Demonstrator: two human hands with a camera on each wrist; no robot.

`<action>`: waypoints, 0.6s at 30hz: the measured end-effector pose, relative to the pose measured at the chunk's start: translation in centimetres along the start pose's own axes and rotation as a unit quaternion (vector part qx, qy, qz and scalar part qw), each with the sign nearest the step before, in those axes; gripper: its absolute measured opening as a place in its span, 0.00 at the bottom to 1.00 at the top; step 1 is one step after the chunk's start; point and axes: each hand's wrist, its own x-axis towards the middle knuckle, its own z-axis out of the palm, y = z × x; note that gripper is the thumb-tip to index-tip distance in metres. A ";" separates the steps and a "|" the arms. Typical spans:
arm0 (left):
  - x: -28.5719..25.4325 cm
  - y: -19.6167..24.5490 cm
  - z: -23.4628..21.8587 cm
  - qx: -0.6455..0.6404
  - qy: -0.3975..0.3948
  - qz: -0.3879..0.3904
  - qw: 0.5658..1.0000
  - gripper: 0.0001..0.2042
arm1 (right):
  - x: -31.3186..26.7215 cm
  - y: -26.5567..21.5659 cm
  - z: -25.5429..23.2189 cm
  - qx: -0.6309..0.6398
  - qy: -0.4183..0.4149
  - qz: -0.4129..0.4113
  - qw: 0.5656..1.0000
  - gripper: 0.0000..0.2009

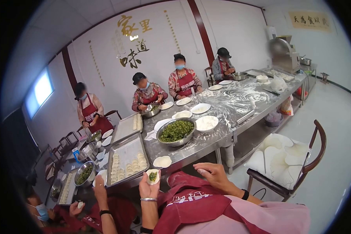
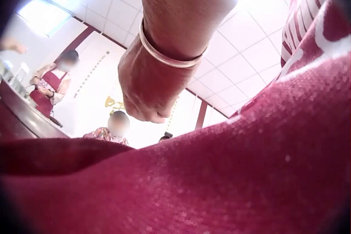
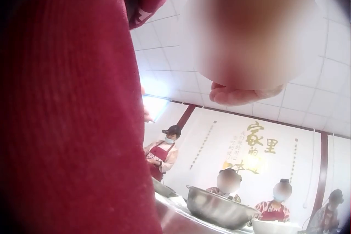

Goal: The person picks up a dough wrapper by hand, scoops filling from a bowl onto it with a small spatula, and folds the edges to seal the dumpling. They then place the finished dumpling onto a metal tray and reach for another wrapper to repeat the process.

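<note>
My left hand (image 1: 148,190) holds a round dumpling wrapper (image 1: 158,174) at the table's near edge, with chopped green filling (image 1: 153,176) in its middle. In the left wrist view the left hand (image 2: 147,92) shows from below, its fingers curled and the wrapper hidden. To the right, my right hand (image 1: 214,175) hovers over the apron, palm down, its fingers loosely bent and holding nothing. The right wrist view has this hand's fingers (image 3: 247,96) above the camera, partly blurred. A plain wrapper (image 1: 162,161) lies on the table corner just beyond the left hand.
Beyond the hands stand a steel bowl (image 1: 179,142) of green filling and a white bowl (image 1: 207,130) of white powder. A metal tray (image 1: 124,151) with rows of dumplings lies to the left. A cushioned chair (image 1: 279,160) stands right. Several people work round the steel table (image 1: 210,142), one close at left.
</note>
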 end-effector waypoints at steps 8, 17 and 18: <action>-0.1 0.1 0.3 0.001 -0.001 0.011 1.000 0.15 | 0.0 -0.3 0.1 0.019 -0.004 0.008 1.000 0.08; 0.3 0.1 -0.1 0.014 -0.018 0.017 1.000 0.15 | -0.3 0.0 -0.1 -0.001 0.004 0.011 1.000 0.08; 0.1 0.2 -0.8 0.015 -0.022 0.017 1.000 0.15 | -0.7 0.2 -0.1 -0.014 0.012 0.011 1.000 0.09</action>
